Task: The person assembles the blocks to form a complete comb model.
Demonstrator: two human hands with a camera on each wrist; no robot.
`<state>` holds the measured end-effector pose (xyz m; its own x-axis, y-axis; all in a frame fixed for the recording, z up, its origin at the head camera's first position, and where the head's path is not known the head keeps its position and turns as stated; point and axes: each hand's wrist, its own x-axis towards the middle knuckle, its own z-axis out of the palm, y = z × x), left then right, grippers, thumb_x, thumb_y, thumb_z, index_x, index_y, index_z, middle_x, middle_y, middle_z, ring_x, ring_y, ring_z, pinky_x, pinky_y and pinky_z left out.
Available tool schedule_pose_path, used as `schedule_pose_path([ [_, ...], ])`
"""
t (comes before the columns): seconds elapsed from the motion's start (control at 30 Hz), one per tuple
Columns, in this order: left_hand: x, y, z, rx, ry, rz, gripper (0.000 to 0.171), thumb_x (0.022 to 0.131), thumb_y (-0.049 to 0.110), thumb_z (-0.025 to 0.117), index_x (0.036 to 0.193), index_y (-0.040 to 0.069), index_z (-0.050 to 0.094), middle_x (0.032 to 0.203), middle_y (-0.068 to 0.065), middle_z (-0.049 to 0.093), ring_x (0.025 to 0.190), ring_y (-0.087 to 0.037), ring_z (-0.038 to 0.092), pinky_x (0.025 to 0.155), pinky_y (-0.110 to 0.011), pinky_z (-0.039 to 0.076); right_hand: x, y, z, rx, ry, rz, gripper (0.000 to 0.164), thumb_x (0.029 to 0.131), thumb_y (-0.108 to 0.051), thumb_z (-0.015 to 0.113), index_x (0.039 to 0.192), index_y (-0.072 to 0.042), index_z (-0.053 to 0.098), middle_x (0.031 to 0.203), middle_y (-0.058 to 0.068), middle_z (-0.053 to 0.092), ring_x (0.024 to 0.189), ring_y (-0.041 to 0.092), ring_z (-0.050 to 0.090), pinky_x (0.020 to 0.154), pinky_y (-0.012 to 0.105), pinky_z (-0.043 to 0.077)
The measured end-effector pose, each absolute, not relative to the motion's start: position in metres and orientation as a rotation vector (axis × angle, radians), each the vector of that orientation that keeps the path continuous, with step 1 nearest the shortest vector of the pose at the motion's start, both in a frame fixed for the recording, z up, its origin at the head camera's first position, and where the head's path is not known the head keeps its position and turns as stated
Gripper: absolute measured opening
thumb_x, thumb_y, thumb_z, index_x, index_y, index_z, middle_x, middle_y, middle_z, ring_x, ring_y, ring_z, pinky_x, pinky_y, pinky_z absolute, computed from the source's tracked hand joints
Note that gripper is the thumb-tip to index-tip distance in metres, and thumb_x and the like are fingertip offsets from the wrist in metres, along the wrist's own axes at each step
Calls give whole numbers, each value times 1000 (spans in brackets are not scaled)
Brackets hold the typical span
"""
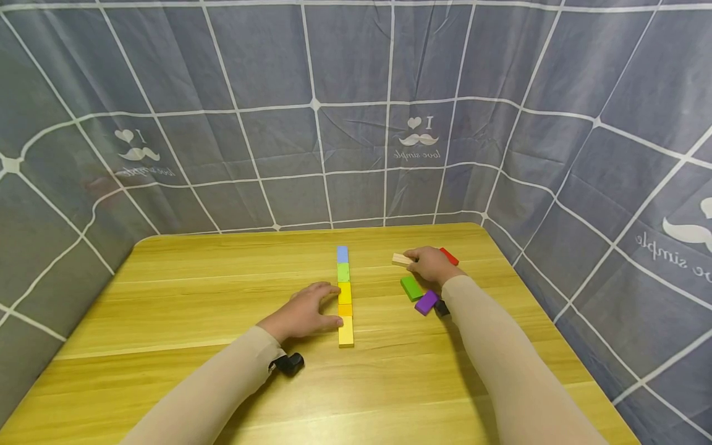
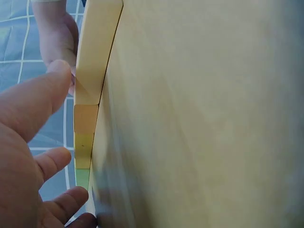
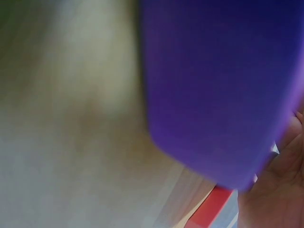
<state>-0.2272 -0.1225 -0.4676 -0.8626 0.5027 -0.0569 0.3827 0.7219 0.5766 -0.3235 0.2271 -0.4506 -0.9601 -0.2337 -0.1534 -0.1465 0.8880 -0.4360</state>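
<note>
A straight row of coloured blocks lies mid-table. From far to near it runs blue, light green, yellow, orange and pale yellow. My left hand is at the row's left side, fingers spread and loosely bent. Its thumb is right at the pale yellow block and its fingertips at the yellow one. Over on the right, my right hand pinches the end of a plain wooden block. Partly behind that hand is a red block.
A green block and a purple block lie nearer than the right hand; the purple one fills much of the right wrist view. A small black device is on the left wrist. Grey checked curtains hang behind the wooden table.
</note>
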Motion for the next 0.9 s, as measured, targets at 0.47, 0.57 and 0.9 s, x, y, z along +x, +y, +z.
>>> schedule_pose_path([
  [0.47,-237,-123,-463,703,2637,761,90,94,60,72,167,25,32,176,-16,18,164,-46,4,127,-72,6,-324,225,-450,-288,2857,-646,46,105,-19,65,149,-10,61,140,16,68,106,26,61,101,42,50],
  [0.57,-239,-123,-463,693,2631,748,89,94,61,71,167,27,33,177,-16,17,164,-45,2,127,-71,4,-324,225,-451,-292,2855,-652,46,105,-19,65,150,-10,60,141,17,68,108,27,61,103,44,50],
  [0.9,-242,-123,-469,692,2625,734,89,94,62,70,167,27,32,177,-14,15,164,-43,2,129,-69,3,-326,226,-453,-339,2887,-611,42,104,-19,65,145,-9,65,128,16,73,105,26,65,101,46,54],
])
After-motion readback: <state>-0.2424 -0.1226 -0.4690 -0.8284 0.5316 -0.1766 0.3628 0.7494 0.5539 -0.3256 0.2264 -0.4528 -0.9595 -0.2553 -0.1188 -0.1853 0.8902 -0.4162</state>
